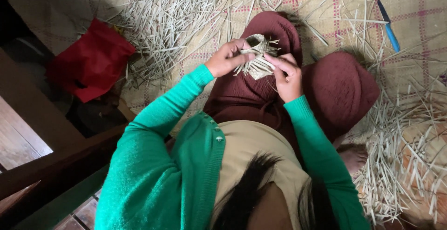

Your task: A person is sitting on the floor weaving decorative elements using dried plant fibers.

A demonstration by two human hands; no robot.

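Holding a small woven piece (257,55) of pale leaf strips in the upper middle of the frame, I am in the middle of weaving it, I think: its body is already shaped like a little pouch, but loose strip ends stick out at its right and lower sides. My left hand (228,57) is closed around its left edge, thumb on top. My right hand (287,76) pinches the lower right part with narrow fingers, the fingertips touching the strips. The piece hangs above my knees, which are covered with dark red cloth (335,88).

The next move, as I judge it, calls for a firm grip with the left hand while the right one leads a free end between the others without bending it sharply.

For containers, I see only a red bag (91,60) at the upper left of the frame; what is inside I cannot tell. Loose strips (167,20) lie on the woven mat (419,20), and a blue pen (389,27) lies at the upper right
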